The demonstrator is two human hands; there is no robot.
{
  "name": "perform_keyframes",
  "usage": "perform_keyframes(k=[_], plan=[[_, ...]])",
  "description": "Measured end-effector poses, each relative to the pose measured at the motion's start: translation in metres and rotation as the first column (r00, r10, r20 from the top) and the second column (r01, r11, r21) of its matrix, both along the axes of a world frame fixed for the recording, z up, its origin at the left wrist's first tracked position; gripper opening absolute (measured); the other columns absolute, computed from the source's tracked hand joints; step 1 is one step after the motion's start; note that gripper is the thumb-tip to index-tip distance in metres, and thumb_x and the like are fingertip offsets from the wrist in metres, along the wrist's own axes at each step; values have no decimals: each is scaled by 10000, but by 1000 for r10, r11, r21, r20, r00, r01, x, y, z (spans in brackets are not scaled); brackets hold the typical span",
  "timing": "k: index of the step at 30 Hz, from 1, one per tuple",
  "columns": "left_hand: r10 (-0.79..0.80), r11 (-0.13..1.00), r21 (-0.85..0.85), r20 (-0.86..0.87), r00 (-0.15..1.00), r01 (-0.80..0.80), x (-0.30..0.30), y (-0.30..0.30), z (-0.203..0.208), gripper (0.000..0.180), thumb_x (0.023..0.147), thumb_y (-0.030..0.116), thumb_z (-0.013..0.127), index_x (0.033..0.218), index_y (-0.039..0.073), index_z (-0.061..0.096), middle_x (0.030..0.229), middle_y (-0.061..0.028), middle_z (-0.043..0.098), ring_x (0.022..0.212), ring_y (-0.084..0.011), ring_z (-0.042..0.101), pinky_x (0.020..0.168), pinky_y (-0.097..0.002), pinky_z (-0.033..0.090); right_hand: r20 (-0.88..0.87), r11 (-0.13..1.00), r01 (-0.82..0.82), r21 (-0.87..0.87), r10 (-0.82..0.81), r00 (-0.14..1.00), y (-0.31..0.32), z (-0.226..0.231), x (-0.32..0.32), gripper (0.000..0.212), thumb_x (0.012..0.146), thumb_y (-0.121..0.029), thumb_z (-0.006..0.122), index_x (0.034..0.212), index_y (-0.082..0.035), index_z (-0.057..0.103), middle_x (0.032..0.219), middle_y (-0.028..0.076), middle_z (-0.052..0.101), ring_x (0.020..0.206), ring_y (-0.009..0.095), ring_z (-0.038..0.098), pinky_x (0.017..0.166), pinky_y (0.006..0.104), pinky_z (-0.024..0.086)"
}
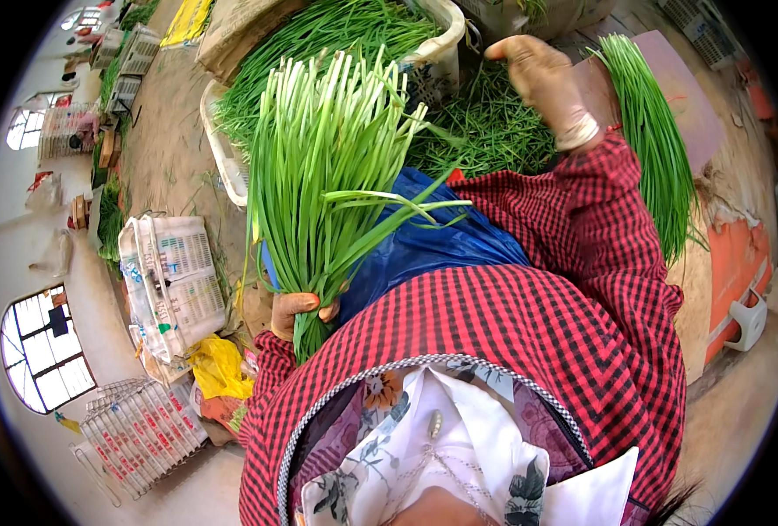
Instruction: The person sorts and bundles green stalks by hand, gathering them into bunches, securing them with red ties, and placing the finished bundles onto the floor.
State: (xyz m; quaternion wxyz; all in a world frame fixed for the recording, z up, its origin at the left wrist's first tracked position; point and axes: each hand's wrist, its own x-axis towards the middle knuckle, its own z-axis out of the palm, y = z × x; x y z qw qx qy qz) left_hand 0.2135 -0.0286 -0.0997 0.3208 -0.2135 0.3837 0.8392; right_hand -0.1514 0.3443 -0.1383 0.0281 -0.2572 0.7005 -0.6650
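Note:
A thick bunch of garlic chives stands fanned out with its pale stem ends up. My left hand is wrapped round its lower, leafy part, close to my body; a few blades bend out to the right. Raised at the upper right, my right hand wears a thin pale glove. Its fingers are bent, and whatever they may pinch is too small to make out. Below that hand lies a heap of loose green leaves. Another bunch of chives rests on a flat board at the right.
A white plastic basket full of chives stands ahead of me. Blue plastic covers my lap. At the left are a white crate, a yellow bag and stacked crates. An orange container stands at the right.

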Motion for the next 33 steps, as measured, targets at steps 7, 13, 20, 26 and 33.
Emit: perform_keyframes(k=[7,13,20,26,33], plan=[[109,989,-113,114,987,-96,-17,34,30,550,810,239,686,1233,-69,517,766,-75,595,713,-184,559,666,-295,459,493,888,-449,102,348,798,-52,47,50,677,904,-571,607,1249,10,584,1074,144,653,592,118,618,492,233,513],[62,992,-119,102,993,-50,-18,32,28,574,813,220,680,1273,-74,505,806,-80,610,743,-181,576,728,-303,478,499,802,-597,29,506,704,-57,43,45,343,989,-370,582,968,-32,638,563,-31,481,430,30,370,386,212,264],[46,996,-84,253,966,-26,-7,21,23,575,829,189,677,1307,-68,489,855,-68,618,807,-173,577,763,-300,470,452,806,-573,147,460,764,-14,61,25,318,989,-365,567,887,-84,678,524,-69,452,435,16,365,392,199,273],[21,983,-183,16,1000,-18,-19,28,21,542,816,181,679,1268,-80,532,826,-89,638,706,-172,582,684,-278,478,295,918,-24,395,-102,950,40,32,-12,337,963,-371,592,1070,-62,676,802,34,667,589,116,599,551,239,489],[155,924,-350,-26,988,-154,-22,50,28,521,779,176,702,1193,-110,568,787,-108,652,677,-176,588,654,-270,479,-575,982,18,188,96,812,-47,67,42,188,853,-243,668,899,-75,739,939,93,676,935,279,629,875,380,483]])
